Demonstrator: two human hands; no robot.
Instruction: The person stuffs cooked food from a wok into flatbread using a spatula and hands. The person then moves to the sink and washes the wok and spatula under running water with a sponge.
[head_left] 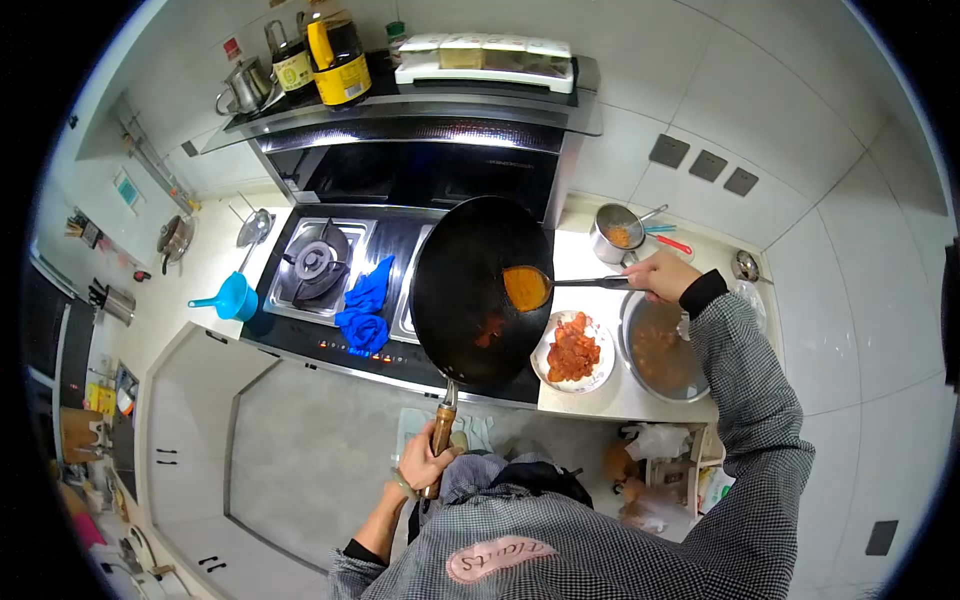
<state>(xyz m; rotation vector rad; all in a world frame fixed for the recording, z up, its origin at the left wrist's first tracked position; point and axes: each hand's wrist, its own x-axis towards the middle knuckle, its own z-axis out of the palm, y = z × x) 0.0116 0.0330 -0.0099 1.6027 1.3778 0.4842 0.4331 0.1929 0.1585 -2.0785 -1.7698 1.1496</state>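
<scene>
My left hand (424, 466) is wrapped around the wooden handle of a black wok (470, 270), below the wok's near rim. The wok sits over the right side of the stove, and a small reddish patch shows on its dark inside. In my right hand (662, 275) is the handle of a ladle (527, 288), its bowl above the wok and filled with something orange-brown. Just right of the wok, a white plate (541, 362) carries red, sauced pieces of food (573, 348). Beside it stands a large metal basin (628, 352) of cloudy brownish liquid, partly covered by my right sleeve.
A blue cloth (366, 308) lies by the left burner (316, 260). Left of the stove are a blue plastic scoop (236, 297) and a strainer (255, 228). A small metal pot (606, 250) stands at the back right. Bottles (340, 65) and a seasoning box (485, 60) line the hood's shelf.
</scene>
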